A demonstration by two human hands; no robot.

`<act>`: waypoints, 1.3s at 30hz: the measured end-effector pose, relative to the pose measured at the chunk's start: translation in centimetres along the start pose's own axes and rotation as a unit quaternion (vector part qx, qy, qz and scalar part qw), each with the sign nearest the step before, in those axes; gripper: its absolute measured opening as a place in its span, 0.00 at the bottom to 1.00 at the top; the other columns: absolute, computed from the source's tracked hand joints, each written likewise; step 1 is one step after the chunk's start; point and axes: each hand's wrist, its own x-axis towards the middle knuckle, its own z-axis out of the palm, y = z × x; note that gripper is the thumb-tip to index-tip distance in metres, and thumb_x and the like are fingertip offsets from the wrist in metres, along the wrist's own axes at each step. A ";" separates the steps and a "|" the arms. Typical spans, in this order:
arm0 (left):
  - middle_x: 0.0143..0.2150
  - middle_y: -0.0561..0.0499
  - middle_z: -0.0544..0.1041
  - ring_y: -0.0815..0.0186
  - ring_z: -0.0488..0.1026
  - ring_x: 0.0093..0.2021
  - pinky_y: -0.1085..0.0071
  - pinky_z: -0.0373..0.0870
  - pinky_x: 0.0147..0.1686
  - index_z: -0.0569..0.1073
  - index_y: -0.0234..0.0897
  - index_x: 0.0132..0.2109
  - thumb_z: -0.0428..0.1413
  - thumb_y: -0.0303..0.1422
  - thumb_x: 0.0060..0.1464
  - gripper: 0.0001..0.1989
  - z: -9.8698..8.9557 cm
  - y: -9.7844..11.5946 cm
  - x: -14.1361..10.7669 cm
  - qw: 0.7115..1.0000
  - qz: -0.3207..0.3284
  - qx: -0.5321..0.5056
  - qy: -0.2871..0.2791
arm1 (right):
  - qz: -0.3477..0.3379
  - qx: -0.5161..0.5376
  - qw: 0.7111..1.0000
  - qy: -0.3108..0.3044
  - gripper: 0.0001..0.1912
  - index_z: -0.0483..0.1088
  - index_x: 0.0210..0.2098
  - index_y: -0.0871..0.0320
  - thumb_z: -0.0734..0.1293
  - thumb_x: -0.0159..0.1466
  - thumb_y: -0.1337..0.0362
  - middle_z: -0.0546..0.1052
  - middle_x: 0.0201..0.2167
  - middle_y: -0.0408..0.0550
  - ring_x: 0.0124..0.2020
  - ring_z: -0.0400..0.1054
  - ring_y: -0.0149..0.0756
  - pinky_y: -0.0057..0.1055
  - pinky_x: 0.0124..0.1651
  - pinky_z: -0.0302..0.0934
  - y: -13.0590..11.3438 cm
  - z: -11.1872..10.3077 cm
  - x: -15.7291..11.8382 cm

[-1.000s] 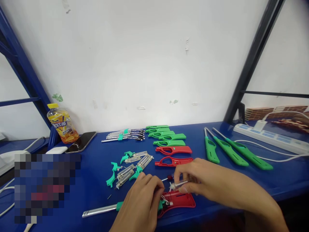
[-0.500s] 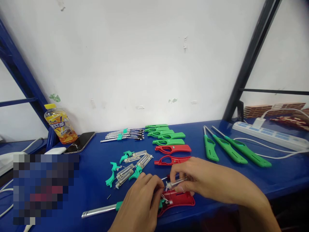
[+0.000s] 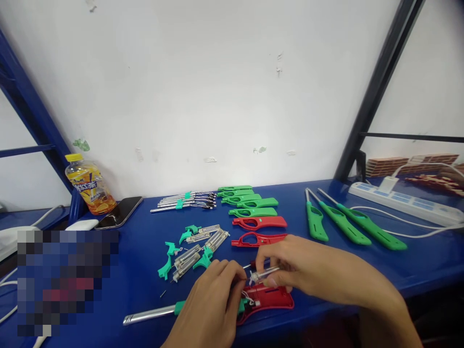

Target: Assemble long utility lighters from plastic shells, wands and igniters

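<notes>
My right hand (image 3: 290, 263) pinches a clear fuel tank (image 3: 264, 274) with a white valve end, just above a red lighter shell half (image 3: 271, 297). White wires (image 3: 248, 296) and a dark connector lie in that shell. A metal lighter tube (image 3: 148, 315) with a green collar (image 3: 179, 308) runs from the left, under my left hand (image 3: 213, 299), to the shell. My left hand is closed over the collar, thumb and index finger together close to the tank's valve end; what they hold is hidden. Behind my right fingers lies a screwdriver (image 3: 252, 265), partly covered.
Left of my hands lie several clear tanks (image 3: 186, 267) and green triggers (image 3: 166, 267). Further back are metal tubes (image 3: 170, 205), green shells (image 3: 253, 212) and red shells (image 3: 259, 222). Green lighters (image 3: 344, 224) and a power strip (image 3: 406, 203) lie right; a bottle (image 3: 90, 186) and phone (image 3: 121, 212) left.
Both hands stay almost in place, with the tank still in my right fingers. The view has shifted very slightly; the other parts lie as before.
</notes>
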 end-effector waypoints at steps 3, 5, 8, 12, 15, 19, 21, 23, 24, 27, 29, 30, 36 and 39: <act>0.45 0.51 0.79 0.58 0.75 0.45 0.64 0.68 0.44 0.73 0.43 0.44 0.47 0.28 0.73 0.11 -0.1 0.0 0.1 1.000 -0.005 0.005 0.000 | -0.001 -0.001 1.000 -0.002 0.03 0.76 0.46 0.47 0.70 0.72 0.61 0.79 0.39 0.39 0.43 0.70 0.39 0.29 0.40 0.56 0.0 0.0 0.0; 0.45 0.51 0.79 0.58 0.75 0.45 0.65 0.68 0.43 0.73 0.43 0.44 0.47 0.27 0.73 0.11 -0.1 0.0 0.1 1.000 -0.004 0.010 -0.003 | 0.001 -0.003 1.000 -0.001 0.04 0.76 0.46 0.47 0.70 0.72 0.61 0.80 0.40 0.39 0.44 0.70 0.40 0.29 0.40 0.56 -0.1 0.0 0.0; 0.44 0.51 0.79 0.58 0.75 0.44 0.65 0.68 0.43 0.73 0.43 0.44 0.47 0.27 0.73 0.12 -0.1 0.0 -0.1 1.000 0.004 0.021 0.001 | 0.000 -0.004 1.000 -0.003 0.04 0.76 0.46 0.48 0.70 0.72 0.62 0.80 0.39 0.40 0.43 0.71 0.40 0.30 0.40 0.56 -0.1 0.0 0.1; 0.43 0.53 0.79 0.59 0.76 0.44 0.65 0.69 0.44 0.73 0.44 0.44 0.47 0.25 0.73 0.13 0.0 0.1 -0.2 0.999 0.021 0.032 0.009 | -0.003 -0.004 1.000 -0.002 0.05 0.76 0.45 0.49 0.70 0.71 0.64 0.79 0.38 0.39 0.40 0.70 0.38 0.29 0.38 0.55 -0.1 0.0 0.0; 0.42 0.52 0.78 0.59 0.76 0.43 0.64 0.70 0.45 0.74 0.43 0.44 0.47 0.25 0.73 0.13 0.0 0.1 -0.2 0.998 0.037 0.042 0.019 | -0.003 -0.006 1.000 0.002 0.05 0.76 0.44 0.49 0.71 0.70 0.66 0.79 0.37 0.38 0.40 0.70 0.37 0.29 0.38 0.55 -0.1 0.0 0.1; 0.43 0.50 0.78 0.57 0.75 0.43 0.59 0.72 0.50 0.74 0.42 0.45 0.45 0.25 0.73 0.14 0.2 0.0 -0.1 0.995 0.055 0.085 0.024 | 0.001 0.003 1.000 0.003 0.05 0.76 0.43 0.49 0.72 0.69 0.67 0.79 0.35 0.37 0.38 0.70 0.35 0.28 0.36 0.54 -0.2 0.1 0.3; 0.43 0.49 0.78 0.56 0.76 0.44 0.58 0.73 0.51 0.73 0.42 0.45 0.44 0.24 0.73 0.14 0.2 -0.1 -0.1 0.993 0.061 0.104 0.015 | -0.002 0.005 1.000 0.002 0.05 0.76 0.42 0.50 0.72 0.68 0.67 0.79 0.34 0.37 0.37 0.70 0.34 0.28 0.35 0.53 -0.2 0.2 0.3; 0.44 0.49 0.78 0.55 0.76 0.45 0.58 0.74 0.50 0.73 0.42 0.45 0.44 0.24 0.74 0.15 0.3 -0.1 -0.1 0.990 0.069 0.119 0.013 | -0.006 0.002 1.000 0.004 0.05 0.75 0.41 0.50 0.72 0.68 0.68 0.78 0.33 0.36 0.36 0.70 0.33 0.27 0.35 0.53 -0.2 0.2 0.3; 0.43 0.49 0.79 0.55 0.76 0.45 0.58 0.74 0.49 0.73 0.41 0.45 0.44 0.24 0.74 0.15 0.3 -0.2 -0.1 0.989 0.076 0.127 0.015 | -0.006 0.000 1.000 0.005 0.05 0.75 0.40 0.50 0.73 0.68 0.68 0.78 0.33 0.36 0.35 0.69 0.33 0.27 0.34 0.53 -0.2 0.2 0.3; 0.42 0.49 0.78 0.55 0.75 0.43 0.57 0.74 0.49 0.73 0.41 0.44 0.43 0.23 0.73 0.15 0.4 -0.2 -0.1 0.984 0.094 0.149 0.026 | -0.006 -0.005 1.000 0.006 0.06 0.75 0.40 0.50 0.72 0.67 0.68 0.78 0.32 0.36 0.34 0.69 0.33 0.27 0.33 0.52 -0.3 0.2 0.2; 0.42 0.49 0.78 0.55 0.75 0.42 0.56 0.74 0.49 0.73 0.40 0.45 0.43 0.22 0.73 0.16 0.4 -0.2 -0.1 0.982 0.100 0.158 0.030 | -0.002 -0.006 1.000 0.005 0.06 0.76 0.40 0.50 0.72 0.67 0.68 0.78 0.32 0.37 0.32 0.68 0.33 0.28 0.33 0.52 -0.4 0.2 0.2; 0.42 0.49 0.78 0.55 0.75 0.42 0.56 0.74 0.48 0.73 0.40 0.45 0.43 0.22 0.72 0.16 0.5 -0.1 -0.2 0.981 0.102 0.162 0.031 | 0.000 -0.006 1.000 0.004 0.06 0.76 0.41 0.51 0.72 0.67 0.69 0.78 0.32 0.37 0.31 0.68 0.33 0.28 0.33 0.51 -0.4 0.2 0.1; 0.42 0.48 0.78 0.55 0.74 0.42 0.56 0.74 0.47 0.73 0.40 0.45 0.43 0.21 0.72 0.16 0.6 0.0 -0.2 0.978 0.108 0.176 0.023 | 0.000 -0.005 1.000 0.006 0.07 0.76 0.41 0.51 0.73 0.66 0.69 0.79 0.32 0.37 0.32 0.70 0.32 0.28 0.33 0.52 -0.4 0.4 0.0; 0.42 0.48 0.78 0.55 0.74 0.42 0.57 0.74 0.46 0.73 0.40 0.45 0.43 0.22 0.72 0.15 0.6 0.0 -0.2 0.977 0.109 0.179 0.027 | -0.003 -0.009 1.000 0.010 0.07 0.76 0.41 0.50 0.73 0.66 0.69 0.79 0.33 0.37 0.34 0.70 0.33 0.27 0.33 0.52 -0.4 0.3 0.0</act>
